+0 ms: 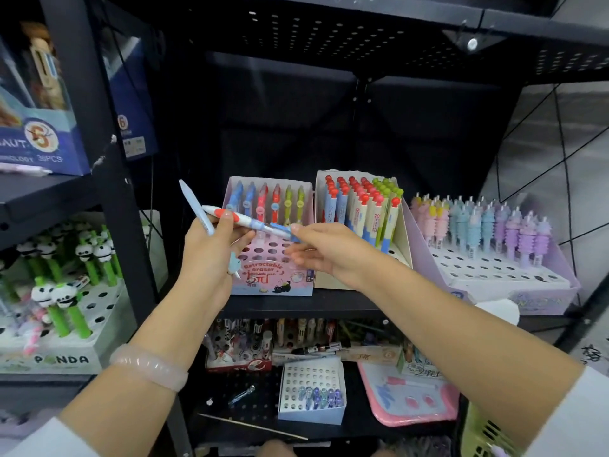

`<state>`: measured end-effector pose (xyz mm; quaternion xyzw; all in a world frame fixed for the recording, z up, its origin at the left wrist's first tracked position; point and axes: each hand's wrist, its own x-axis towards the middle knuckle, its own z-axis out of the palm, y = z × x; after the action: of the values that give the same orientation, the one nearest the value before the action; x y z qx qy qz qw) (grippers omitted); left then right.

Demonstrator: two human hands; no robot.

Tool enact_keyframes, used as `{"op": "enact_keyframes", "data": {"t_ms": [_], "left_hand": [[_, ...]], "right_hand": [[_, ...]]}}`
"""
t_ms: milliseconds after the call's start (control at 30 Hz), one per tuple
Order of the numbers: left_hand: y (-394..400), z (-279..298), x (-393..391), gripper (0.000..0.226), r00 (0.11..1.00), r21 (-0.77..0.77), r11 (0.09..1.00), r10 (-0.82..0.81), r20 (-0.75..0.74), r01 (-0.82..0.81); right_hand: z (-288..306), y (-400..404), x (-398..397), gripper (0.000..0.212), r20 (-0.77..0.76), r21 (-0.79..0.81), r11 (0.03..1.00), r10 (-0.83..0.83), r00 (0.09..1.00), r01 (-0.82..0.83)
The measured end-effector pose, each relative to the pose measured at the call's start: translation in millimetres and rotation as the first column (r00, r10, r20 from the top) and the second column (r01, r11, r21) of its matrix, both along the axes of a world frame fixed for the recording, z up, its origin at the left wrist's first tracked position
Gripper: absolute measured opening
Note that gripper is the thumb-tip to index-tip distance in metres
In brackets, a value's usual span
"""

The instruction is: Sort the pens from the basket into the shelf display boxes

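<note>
While the left hand (211, 245) grips two pens, the red-capped pen (244, 221) lies crosswise, its blue end pinched by the right hand (316, 252), just above the pink display box (275, 278).

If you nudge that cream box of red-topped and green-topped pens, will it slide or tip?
The tall cream cardboard box of red-topped and green-topped pens is likely top-heavy toward the back, where its pens stand. Its empty front looks light, so a high push probably tips it; a low one should slide it.

Pen (245, 221) before display box (298, 206)
</note>
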<state>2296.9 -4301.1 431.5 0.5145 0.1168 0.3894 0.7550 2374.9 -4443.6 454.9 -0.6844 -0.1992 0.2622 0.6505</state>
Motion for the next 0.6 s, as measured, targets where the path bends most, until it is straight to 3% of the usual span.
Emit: {"op": "enact_keyframes", "data": {"t_ms": [100, 233, 300, 400, 467, 600], "left_hand": [[-0.1, -2.2, -4.2, 0.012, 1.000, 0.001, 1.000, -0.016, 0.008, 0.016], [4.5, -5.8, -14.2, 0.008, 0.997, 0.016, 1.000, -0.004, -0.074, 0.005], [13.3, -7.4, -19.9, 0.010, 0.984, 0.091, 0.995, 0.067, -0.168, -0.052], [27.6, -9.7, -26.9, 0.012, 0.951, 0.217, 0.974, 0.125, -0.283, -0.063], [32.7, -10.2, -29.5, 0.017, 0.943, 0.225, 0.973, 0.115, -0.314, -0.044], [36.4, -7.6, -33.0, 0.022, 0.950, 0.066, 0.997, 0.047, -0.309, -0.028]], "right_hand": [[6.5, 7.8, 0.5, 0.007, -0.227, 0.182, 0.976, -0.078, 0.971, 0.121], [27.0, 24.7, 2.3, 0.010, -0.239, 0.334, 0.906, -0.184, 0.953, 0.259], [39.0, 34.3, 5.6, 0.010, -0.088, 0.357, 0.879, -0.307, 0.948, 0.317], [48.4, 50.1, 5.5, 0.008, 0.364, 0.258, 0.908, -0.408, 0.837, 0.331], [46.1, 62.4, 0.9, 0.007, 0.614, 0.185, 0.939, -0.341, 0.712, 0.290], [32.9, 82.0, -6.5, 0.009, 0.831, 0.060, 0.967, -0.186, 0.525, 0.248]]}}
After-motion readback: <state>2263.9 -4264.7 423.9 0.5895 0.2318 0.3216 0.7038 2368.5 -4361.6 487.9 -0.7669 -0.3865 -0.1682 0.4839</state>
